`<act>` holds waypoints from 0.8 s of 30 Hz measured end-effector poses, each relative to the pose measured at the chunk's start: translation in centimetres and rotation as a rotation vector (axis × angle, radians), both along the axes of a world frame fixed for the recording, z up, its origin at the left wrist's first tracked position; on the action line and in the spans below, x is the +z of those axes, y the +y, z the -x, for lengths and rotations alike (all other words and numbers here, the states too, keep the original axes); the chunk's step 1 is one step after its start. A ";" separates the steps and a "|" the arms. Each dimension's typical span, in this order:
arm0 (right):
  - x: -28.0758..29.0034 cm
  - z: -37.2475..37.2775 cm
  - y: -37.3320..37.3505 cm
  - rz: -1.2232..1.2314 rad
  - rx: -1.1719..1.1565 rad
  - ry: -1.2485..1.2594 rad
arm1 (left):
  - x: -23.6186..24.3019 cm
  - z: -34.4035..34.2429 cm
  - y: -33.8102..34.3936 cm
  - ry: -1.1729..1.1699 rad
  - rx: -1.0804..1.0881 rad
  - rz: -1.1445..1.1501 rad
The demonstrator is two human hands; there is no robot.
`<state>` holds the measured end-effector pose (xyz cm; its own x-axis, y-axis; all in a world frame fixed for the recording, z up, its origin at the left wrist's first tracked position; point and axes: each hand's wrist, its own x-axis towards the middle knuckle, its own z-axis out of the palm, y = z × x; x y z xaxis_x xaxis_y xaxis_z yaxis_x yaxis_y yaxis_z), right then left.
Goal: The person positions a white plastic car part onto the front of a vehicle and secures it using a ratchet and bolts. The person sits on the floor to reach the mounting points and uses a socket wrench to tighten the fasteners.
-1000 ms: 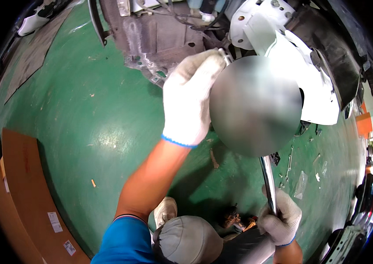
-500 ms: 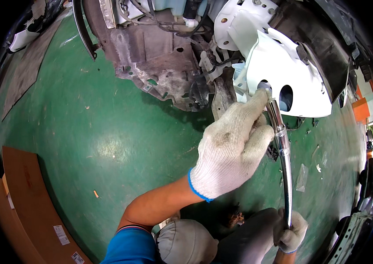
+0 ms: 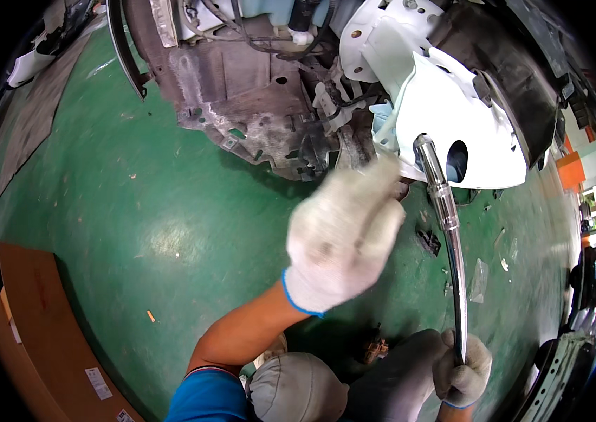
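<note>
My right hand [image 3: 463,369], in a whitish knit glove, is closed around the lower end of a long chrome socket wrench [image 3: 452,246]. The wrench's upper end sits at the smaller round hole of a white painted car body part [image 3: 431,91]. A larger dark hole [image 3: 457,160] lies just right of it. My left hand [image 3: 340,239], gloved with a blue cuff, is apart from the wrench, to its left. Motion blurs its fingers, but they look stretched out and nothing shows in them. The inside of the hole is hidden behind the wrench.
A worn brown metal car panel [image 3: 242,98] with cables [image 3: 263,46] above it spans the top. A dark liner [image 3: 495,63] adjoins the white part. Cardboard [image 3: 38,323] lies at lower left. Scraps, including a black piece [image 3: 427,241], lie on the green floor [image 3: 150,183].
My left hand has let go of the wrench's upper end and moved left and down. The wrench and my right hand stay nearly in place.
</note>
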<state>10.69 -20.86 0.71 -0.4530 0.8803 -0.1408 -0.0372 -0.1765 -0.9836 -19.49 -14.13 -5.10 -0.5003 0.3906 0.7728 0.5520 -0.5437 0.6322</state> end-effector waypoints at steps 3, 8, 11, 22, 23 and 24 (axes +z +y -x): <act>0.8 0.9 -0.1 0.021 -0.021 0.019 | 0.0 2.9 1.9 -0.023 0.105 -0.013; 1.8 1.4 0.0 0.024 -0.062 0.023 | 1.2 4.5 5.3 -0.470 -0.500 0.221; 2.2 1.0 -0.4 0.015 -0.114 0.034 | 1.5 4.7 6.8 -0.659 -0.683 0.215; 3.6 2.1 -0.5 0.004 -0.153 -0.129 | 1.8 5.8 7.7 -0.650 -0.786 0.305; 4.0 2.6 -0.7 0.025 -0.155 -0.141 | 1.9 6.1 7.6 -0.628 -0.811 0.351; 4.4 2.4 -0.7 0.006 -0.119 -0.220 | 1.9 6.4 7.5 -0.640 -0.861 0.353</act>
